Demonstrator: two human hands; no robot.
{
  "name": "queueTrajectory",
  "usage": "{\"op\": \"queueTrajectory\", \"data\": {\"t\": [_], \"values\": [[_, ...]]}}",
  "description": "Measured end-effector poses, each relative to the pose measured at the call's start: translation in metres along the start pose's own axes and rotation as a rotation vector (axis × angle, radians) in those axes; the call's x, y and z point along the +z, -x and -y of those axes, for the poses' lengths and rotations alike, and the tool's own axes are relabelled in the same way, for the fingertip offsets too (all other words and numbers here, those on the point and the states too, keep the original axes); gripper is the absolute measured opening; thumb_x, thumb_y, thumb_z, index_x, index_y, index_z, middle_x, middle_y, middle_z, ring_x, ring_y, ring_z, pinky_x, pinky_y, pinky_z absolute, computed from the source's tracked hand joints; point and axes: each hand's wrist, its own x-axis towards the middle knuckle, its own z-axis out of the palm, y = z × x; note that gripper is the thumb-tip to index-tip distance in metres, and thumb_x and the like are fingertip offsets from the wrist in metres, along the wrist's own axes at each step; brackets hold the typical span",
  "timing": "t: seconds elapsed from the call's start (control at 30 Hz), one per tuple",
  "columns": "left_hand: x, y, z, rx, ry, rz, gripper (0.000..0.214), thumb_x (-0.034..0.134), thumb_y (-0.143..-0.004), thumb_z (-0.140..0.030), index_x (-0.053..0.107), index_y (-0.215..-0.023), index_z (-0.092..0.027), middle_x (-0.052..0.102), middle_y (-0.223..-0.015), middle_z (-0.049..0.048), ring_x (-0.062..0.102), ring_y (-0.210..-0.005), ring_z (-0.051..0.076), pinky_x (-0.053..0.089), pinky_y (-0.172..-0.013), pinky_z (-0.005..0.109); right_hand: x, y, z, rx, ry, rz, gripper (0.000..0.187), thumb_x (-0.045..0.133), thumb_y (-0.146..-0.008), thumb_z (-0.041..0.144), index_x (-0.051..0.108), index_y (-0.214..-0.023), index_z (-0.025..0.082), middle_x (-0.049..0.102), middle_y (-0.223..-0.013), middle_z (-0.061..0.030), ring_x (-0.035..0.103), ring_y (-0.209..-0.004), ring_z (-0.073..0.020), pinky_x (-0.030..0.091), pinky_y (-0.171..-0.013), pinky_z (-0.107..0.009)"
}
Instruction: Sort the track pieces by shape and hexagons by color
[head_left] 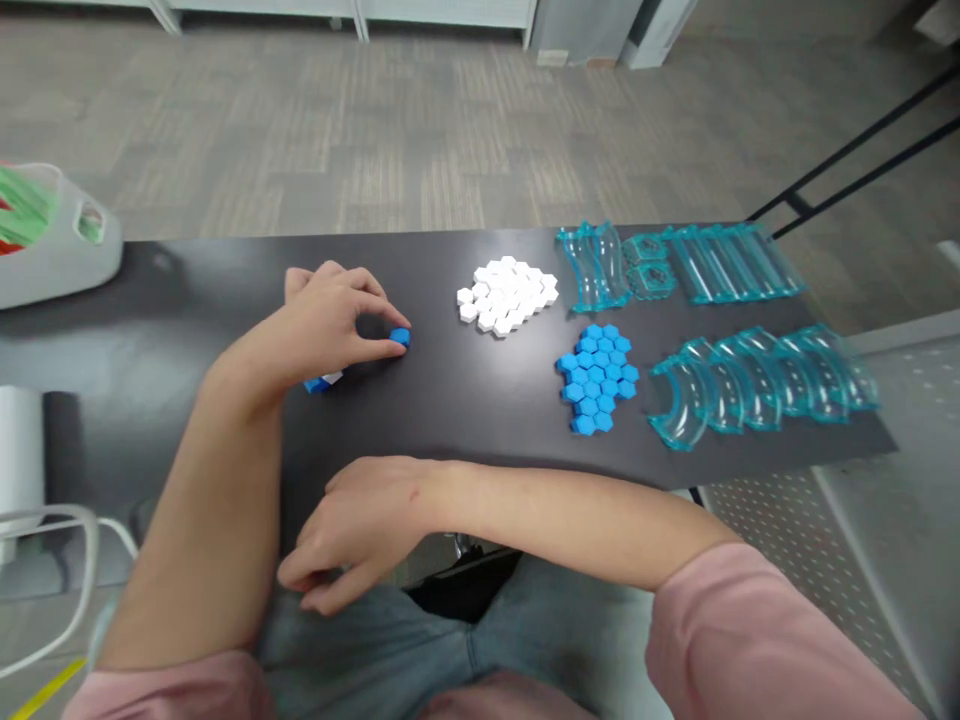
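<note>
My left hand reaches over the dark table, pinching a small blue hexagonal block between thumb and index finger. Under its wrist, a few blue and white pieces are partly hidden. My right hand hangs at the table's near edge above my lap, its fingers loosely curled, the thumb apart, and no object visible in it. To the right of my left hand lies a cluster of white hexagonal blocks. Farther right and nearer to me is a patch of blue hexagonal blocks.
Clear teal curved plastic pieces lie in a row on the table's right end. Behind them are straight teal pieces. A white bin stands at the far left, and a white cable loops at the near left.
</note>
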Motion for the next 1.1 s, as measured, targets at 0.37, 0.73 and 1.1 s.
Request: {"op": "queueTrajectory", "data": {"t": [0.37, 0.73, 1.1], "values": [[0.067, -0.020, -0.104, 0.325, 0.260, 0.199, 0.029, 0.077, -0.108, -0.044, 0.090, -0.132, -0.034, 0.083, -0.128, 0.0076, 0.077, -0.100, 0.026, 0.061, -0.093, 0.042, -0.003, -0.007, 0.002, -0.140, -0.032, 0.083, 0.039, 0.063, -0.117, 0.021, 0.076, -0.083, 0.036, 0.088, -0.099, 0.0115, 0.083, -0.108, -0.0173, 0.060, -0.096, -0.026], [0.088, -0.045, -0.133, 0.267, 0.264, 0.122, 0.024, 0.094, -0.099, -0.035, 0.076, -0.112, -0.025, 0.080, -0.095, 0.0012, 0.075, -0.083, 0.021, 0.059, -0.083, 0.035, 0.007, -0.014, 0.004, -0.138, 0.007, 0.025, 0.031, 0.079, -0.111, 0.021, 0.084, -0.085, 0.037, 0.087, -0.094, 0.0160, 0.082, -0.101, -0.0093, 0.058, -0.090, -0.015], [0.091, -0.042, -0.131, 0.366, 0.342, 0.077, 0.015, 0.092, -0.100, -0.023, 0.077, -0.103, -0.024, 0.075, -0.094, 0.0001, 0.070, -0.079, 0.017, 0.057, -0.081, 0.032, 0.025, -0.022, -0.008, -0.142, -0.075, -0.169, 0.029, 0.097, -0.091, 0.029, 0.080, -0.069, 0.039, 0.074, -0.071, 0.0218, 0.079, -0.083, -0.0077, 0.054, -0.068, -0.014]]}}
